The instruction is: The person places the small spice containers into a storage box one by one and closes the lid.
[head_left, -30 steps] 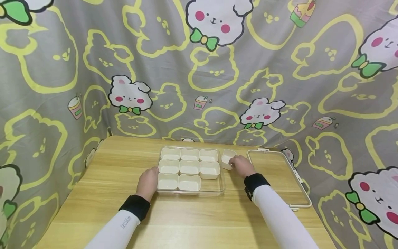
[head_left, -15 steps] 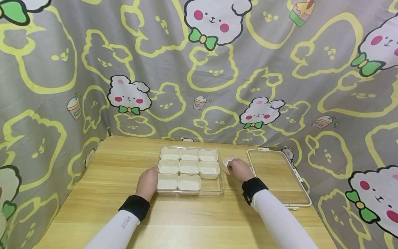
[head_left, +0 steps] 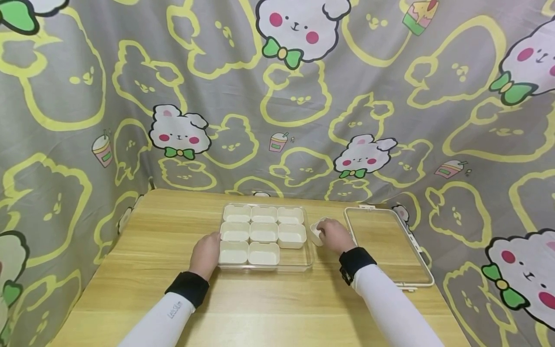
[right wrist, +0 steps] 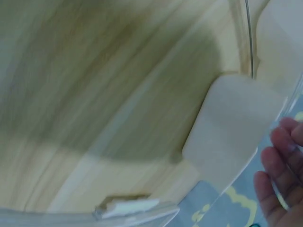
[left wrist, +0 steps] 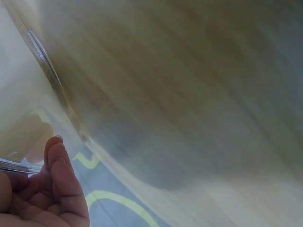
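A clear tray [head_left: 295, 266] on the wooden table holds several cream cups [head_left: 264, 232], three in each of the back two rows and two at the front left; its front right corner shows bare bottom. My left hand [head_left: 205, 255] grips the tray's left wall, fingers and thumb around the clear edge [left wrist: 18, 166] in the left wrist view. Right of the tray, a loose cream cup [head_left: 316, 236] stands tilted, its rim pinched by my right hand [head_left: 337, 236]. In the right wrist view the cup [right wrist: 232, 125] lies beside curled fingers [right wrist: 274, 163]; the thumb's contact is hidden.
A clear lid with a white frame [head_left: 418, 250] and side clips lies on the table [head_left: 243, 308] to the right, beside my right hand. A patterned grey curtain [head_left: 243, 101] surrounds the table's back and sides.
The loose cup, upright-looking and farther back a second ago, has shifted slightly toward me and tilted with my right hand's fingers on it. My left hand and the tray have stayed put.
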`<state>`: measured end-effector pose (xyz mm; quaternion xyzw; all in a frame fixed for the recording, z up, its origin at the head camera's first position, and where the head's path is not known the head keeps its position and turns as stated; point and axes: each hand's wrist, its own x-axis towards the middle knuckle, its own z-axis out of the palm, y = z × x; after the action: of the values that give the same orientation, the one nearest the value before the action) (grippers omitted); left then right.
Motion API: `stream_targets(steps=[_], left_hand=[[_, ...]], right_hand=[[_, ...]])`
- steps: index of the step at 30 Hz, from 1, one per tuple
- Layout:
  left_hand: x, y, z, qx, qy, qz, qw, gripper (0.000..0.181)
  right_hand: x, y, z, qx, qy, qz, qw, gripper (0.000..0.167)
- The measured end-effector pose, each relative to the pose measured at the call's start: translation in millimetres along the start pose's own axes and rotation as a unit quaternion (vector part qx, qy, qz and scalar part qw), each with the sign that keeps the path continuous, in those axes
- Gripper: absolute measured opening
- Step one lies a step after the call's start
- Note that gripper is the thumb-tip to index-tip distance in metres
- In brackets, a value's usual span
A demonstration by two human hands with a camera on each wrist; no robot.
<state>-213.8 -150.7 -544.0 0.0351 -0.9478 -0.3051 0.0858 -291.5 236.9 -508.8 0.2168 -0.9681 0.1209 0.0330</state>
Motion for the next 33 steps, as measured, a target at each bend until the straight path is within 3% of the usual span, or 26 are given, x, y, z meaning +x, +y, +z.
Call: stream_targets(steps=[6,12,21,33], left_hand=[[-0.8,0.9,-0.9,0.004,0.001,0.005,1.0,0.031],[-0.2,0.2,0.2,0.001,-0.002,0.0,1.0,0.032],[0.7,-1.2,1.7,-0.006,-0.006,-0.01,0.9999,0.035],[2.0,-2.9,3.4,-0.002,-0.003,-0.002,1.0,0.035]], right_hand=[[0.4,15,-1,0.012,-0.032,-0.036,0.9988,0.037],[-3.2,21,3,0.009,-0.067,-0.04,0.9969,0.028],[-5.7,20,2,0.019,-0.077,-0.038,0.9961,0.022],[-6.5,19,0,0.022,-0.051,-0.04,0.9977,0.014]])
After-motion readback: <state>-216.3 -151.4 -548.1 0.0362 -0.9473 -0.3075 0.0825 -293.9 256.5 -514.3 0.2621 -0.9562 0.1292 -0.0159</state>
